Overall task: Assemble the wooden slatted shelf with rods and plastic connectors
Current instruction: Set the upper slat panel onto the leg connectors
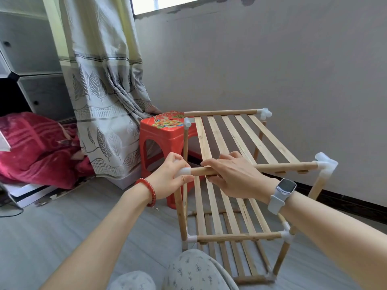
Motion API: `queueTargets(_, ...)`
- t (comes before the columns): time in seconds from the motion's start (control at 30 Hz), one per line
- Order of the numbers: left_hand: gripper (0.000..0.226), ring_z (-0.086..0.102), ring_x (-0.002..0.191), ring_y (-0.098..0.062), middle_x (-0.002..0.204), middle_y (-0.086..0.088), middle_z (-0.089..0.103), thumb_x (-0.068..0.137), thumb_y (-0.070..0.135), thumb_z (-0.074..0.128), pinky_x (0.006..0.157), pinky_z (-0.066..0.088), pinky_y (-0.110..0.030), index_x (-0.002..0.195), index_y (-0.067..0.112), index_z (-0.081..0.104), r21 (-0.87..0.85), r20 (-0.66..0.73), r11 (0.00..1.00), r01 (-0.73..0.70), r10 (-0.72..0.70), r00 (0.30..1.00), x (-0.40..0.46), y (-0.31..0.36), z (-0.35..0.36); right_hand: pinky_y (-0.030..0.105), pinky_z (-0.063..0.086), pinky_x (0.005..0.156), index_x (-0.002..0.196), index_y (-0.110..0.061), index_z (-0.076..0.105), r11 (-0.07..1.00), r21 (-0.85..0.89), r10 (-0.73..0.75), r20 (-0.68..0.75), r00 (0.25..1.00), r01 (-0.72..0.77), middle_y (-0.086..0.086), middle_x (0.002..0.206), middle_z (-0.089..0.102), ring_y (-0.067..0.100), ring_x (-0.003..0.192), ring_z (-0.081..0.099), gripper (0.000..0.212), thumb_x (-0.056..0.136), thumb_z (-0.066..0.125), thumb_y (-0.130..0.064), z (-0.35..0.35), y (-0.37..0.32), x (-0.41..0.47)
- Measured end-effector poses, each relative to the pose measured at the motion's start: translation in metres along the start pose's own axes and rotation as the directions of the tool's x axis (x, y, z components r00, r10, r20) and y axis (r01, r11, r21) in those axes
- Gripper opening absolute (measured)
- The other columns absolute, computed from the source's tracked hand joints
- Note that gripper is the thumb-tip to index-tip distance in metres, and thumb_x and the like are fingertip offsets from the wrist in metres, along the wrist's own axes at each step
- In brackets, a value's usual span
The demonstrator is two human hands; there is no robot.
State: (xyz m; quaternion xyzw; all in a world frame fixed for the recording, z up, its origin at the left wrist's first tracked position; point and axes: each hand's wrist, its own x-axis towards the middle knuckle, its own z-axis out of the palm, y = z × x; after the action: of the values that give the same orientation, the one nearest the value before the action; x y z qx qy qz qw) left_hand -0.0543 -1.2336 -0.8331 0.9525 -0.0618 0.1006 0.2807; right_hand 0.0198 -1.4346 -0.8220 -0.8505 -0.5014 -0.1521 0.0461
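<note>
Left hand [170,177] gripping connector [184,171], right hand [234,176] grasping rod [282,166] beside it, stool [165,135] sitting at 11 o'clock.

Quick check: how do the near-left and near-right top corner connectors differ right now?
The near-left connector is gripped by the left hand and mostly hidden; the near-right connector is untouched and in full view. Whether the left one sits on its upright is hidden; the right one joins its upright. Both are white plastic on the same front rod, which the right hand holds.

Slats [217,132] and rods [272,166] bare matt wood; connectors [325,164] white smooth plastic; stool [161,132] glossy red plastic; curtain [104,84] cloth.
</note>
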Motion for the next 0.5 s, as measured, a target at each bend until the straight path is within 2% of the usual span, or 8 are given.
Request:
queueTargets(0.1,0.016,0.05,0.091,-0.006,0.113,0.004,0.032,0.095,0.027,0.052,0.077,0.046,-0.01,0.11,0.022,0.052,-0.138,0.058,0.99,0.034,-0.027,0.998,-0.002,0.001,-0.002,0.031,0.032,0.096,0.136,-0.022,0.032,0.996,0.084,-0.008,0.057,0.998,0.003,-0.007,0.109,0.058,0.01,0.095,0.044,0.037,0.101,0.039,-0.03,-0.007,0.006,-0.002)
queueTargets(0.2,0.021,0.056,0.086,-0.013,0.118,0.001,0.033,0.098,0.025,0.047,0.079,0.052,-0.016,0.117,0.018,0.048,-0.347,0.065,0.935,0.079,-0.06,0.996,-0.004,0.004,-0.002,0.028,0.031,0.092,0.115,-0.018,0.042,0.989,0.15,0.01,0.006,1.0,-0.011,-0.008,0.097,0.058,0.01,0.077,0.043,0.019,0.1,0.041,-0.03,-0.003,0.012,-0.004)
queueTargets(0.27,0.018,0.056,0.083,-0.012,0.118,-0.002,0.032,0.099,0.019,0.043,0.076,0.051,-0.014,0.116,0.016,0.047,-0.331,0.035,0.94,0.077,-0.07,0.997,-0.001,0.006,0.0,0.027,0.03,0.089,0.104,-0.018,0.042,0.989,0.143,0.026,-0.014,1.0,-0.023,-0.006,0.092,0.057,0.01,0.072,0.04,0.01,0.1,0.042,-0.027,0.0,0.013,0.0)
queueTargets(0.37,0.011,0.054,0.087,-0.008,0.118,-0.002,0.031,0.099,0.02,0.043,0.074,0.051,-0.015,0.109,0.02,0.047,-0.273,0.011,0.959,0.072,-0.071,0.997,0.005,0.007,0.006,0.032,0.032,0.093,0.098,-0.02,0.039,0.991,0.132,0.019,-0.011,1.0,-0.017,-0.005,0.09,0.057,0.011,0.073,0.04,0.007,0.098,0.045,-0.023,0.002,0.012,0.005)
queueTargets(0.43,0.013,0.053,0.097,-0.01,0.12,-0.003,0.03,0.099,0.021,0.043,0.08,0.053,-0.02,0.111,0.022,0.045,-0.282,0.005,0.958,0.057,-0.058,0.998,0.008,0.007,0.01,0.031,0.033,0.09,0.098,-0.021,0.041,0.99,0.139,0.031,-0.016,0.999,-0.028,-0.005,0.089,0.058,0.01,0.075,0.04,0.007,0.098,0.045,-0.027,0.002,0.011,0.005)
queueTargets(0.5,0.023,0.045,0.114,-0.014,0.123,-0.003,0.028,0.099,0.022,0.043,0.089,0.051,-0.029,0.122,0.025,0.041,-0.334,0.03,0.941,0.06,-0.053,0.998,0.009,0.005,0.013,0.029,0.033,0.082,0.096,-0.021,0.048,0.988,0.144,0.072,-0.095,0.993,-0.058,-0.005,0.079,0.059,0.01,0.073,0.042,0.016,0.097,0.041,-0.036,0.003,0.007,0.004)
